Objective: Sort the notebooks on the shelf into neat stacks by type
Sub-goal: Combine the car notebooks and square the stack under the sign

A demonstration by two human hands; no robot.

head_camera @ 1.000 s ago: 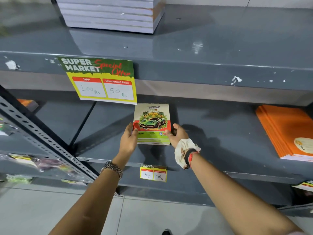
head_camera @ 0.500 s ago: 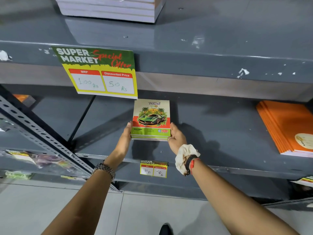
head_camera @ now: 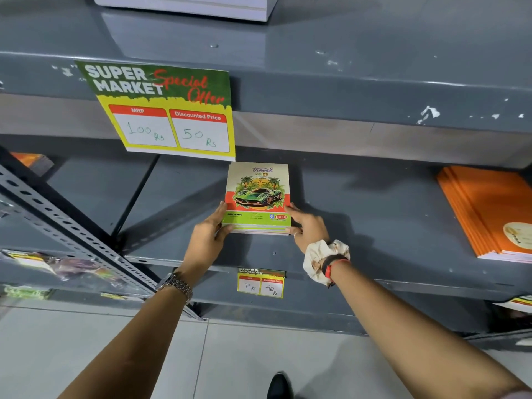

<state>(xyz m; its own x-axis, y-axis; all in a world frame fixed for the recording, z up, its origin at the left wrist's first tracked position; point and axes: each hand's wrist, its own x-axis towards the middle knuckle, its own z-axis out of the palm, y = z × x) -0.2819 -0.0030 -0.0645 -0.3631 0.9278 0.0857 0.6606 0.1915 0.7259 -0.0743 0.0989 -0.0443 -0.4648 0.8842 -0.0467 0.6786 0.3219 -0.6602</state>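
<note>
A small stack of notebooks with a green car on the cover [head_camera: 257, 194] lies flat on the middle grey shelf [head_camera: 359, 226]. My left hand [head_camera: 208, 234] presses its left side near the front corner, and my right hand [head_camera: 308, 228] presses its right side. The fingers lie flat against the stack's edges. A stack of orange notebooks [head_camera: 489, 211] rests at the right end of the same shelf. A stack of white-edged notebooks [head_camera: 184, 4] sits on the upper shelf, cut off by the frame's top.
A green and yellow price card [head_camera: 164, 110] hangs from the upper shelf's edge, just above the car notebooks. A smaller price card [head_camera: 260, 283] is stuck below them. A perforated metal brace [head_camera: 72, 234] slants across the left. More orange notebooks [head_camera: 31, 161] lie far left.
The car notebooks have slid a little deeper onto the shelf. Both hands shifted from gripping the front corners to pressing flat against the stack's sides.
</note>
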